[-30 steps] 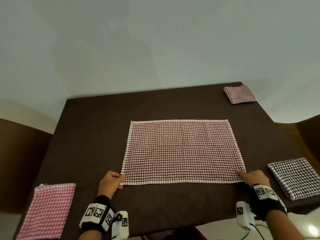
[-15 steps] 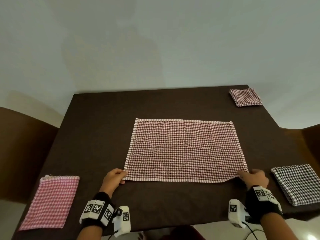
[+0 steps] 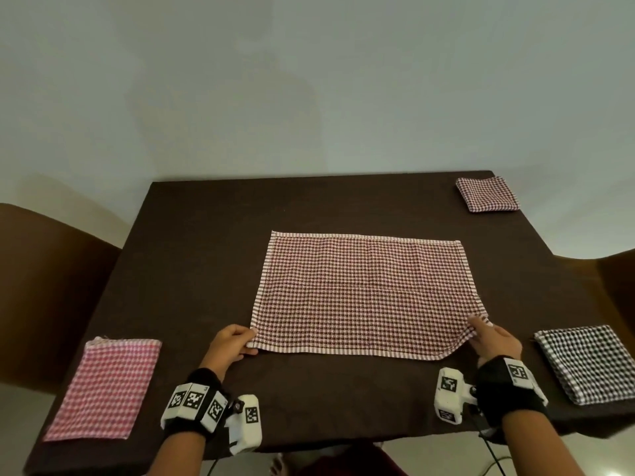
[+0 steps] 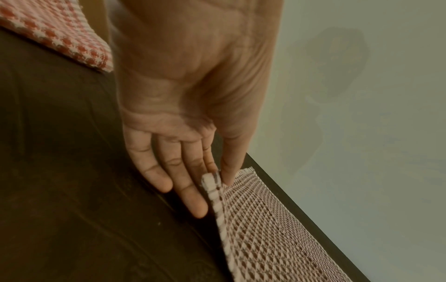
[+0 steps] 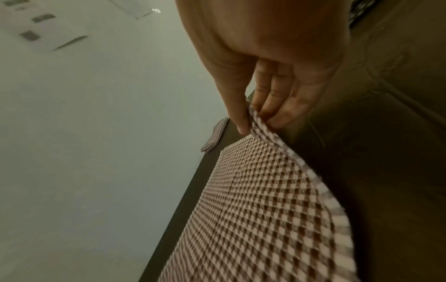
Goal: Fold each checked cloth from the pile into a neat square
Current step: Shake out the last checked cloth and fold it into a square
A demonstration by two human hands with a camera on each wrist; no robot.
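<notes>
Head view shows a brown checked cloth (image 3: pixel 364 297) spread flat in the middle of a dark worktop (image 3: pixel 206 235), its long edges running left to right. The left hand (image 3: pixel 231 345) sits at the cloth's near left corner; from the left wrist view the thumb and forefinger pinch that corner, raised a little off the worktop, while the other fingers (image 4: pixel 190 194) lie straight beside the hem. The right hand (image 3: pixel 494 341) is at the near right corner, and its grip is likewise closed on the fabric: the right wrist view shows the thumb on top and the fingers (image 5: pixel 277 112) curled under the striped hem, with the corner lifted so that the near edge slopes up from the worktop. The rest of the cloth lies flat between the two hands and beyond them.

A pink checked cloth (image 3: pixel 106 389), folded into a rectangle, lies at the near left of the worktop, well apart from the left hand. A black checked cloth (image 3: pixel 591 362), folded, lies just beside the right hand. A small folded brown checked square (image 3: pixel 488 194) rests at the far right corner.
</notes>
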